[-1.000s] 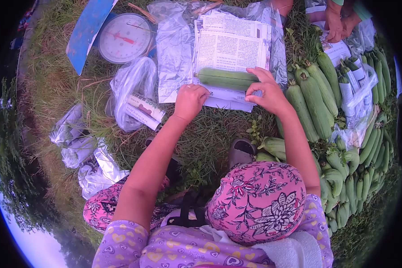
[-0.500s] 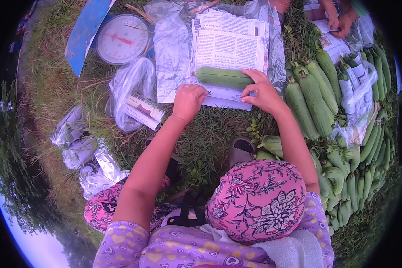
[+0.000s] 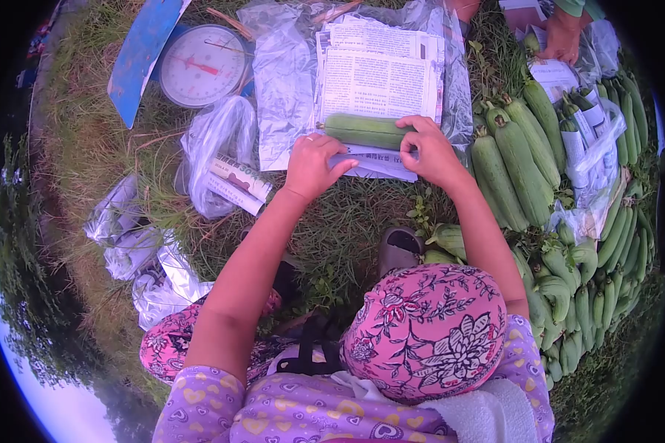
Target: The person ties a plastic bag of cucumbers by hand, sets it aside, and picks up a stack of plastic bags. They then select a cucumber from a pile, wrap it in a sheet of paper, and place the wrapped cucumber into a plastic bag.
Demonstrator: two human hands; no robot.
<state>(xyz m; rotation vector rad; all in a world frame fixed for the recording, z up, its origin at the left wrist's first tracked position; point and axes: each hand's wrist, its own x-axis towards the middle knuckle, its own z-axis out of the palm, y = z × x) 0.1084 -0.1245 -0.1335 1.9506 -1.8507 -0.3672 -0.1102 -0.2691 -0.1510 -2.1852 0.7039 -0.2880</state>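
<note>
A long green luffa gourd (image 3: 366, 129) lies sideways across the near part of a stack of newspaper sheets (image 3: 380, 81). My left hand (image 3: 314, 164) is at the gourd's left end, by the near edge of the paper. Its thumb stands apart from the fingers, over the paper. My right hand (image 3: 432, 153) is at the gourd's right end. The fingers of that hand rest on the gourd and curl toward the thumb at the edge of the top sheet. Between my hands the sheet's near edge is lifted slightly; exactly how the right fingertips grip it is partly hidden.
A dial scale (image 3: 203, 65) with a blue pan (image 3: 144, 59) stands at upper left. Plastic bags (image 3: 218, 148) lie left. Several large gourds (image 3: 521, 162) and piled smaller ones (image 3: 569, 295) are at right. Another person's hand (image 3: 563, 37) works among wrapped gourds at upper right.
My left thumb has spread away from its fingers. The near edge of the sheet has risen toward the gourd. The other person's hands have shifted at upper right.
</note>
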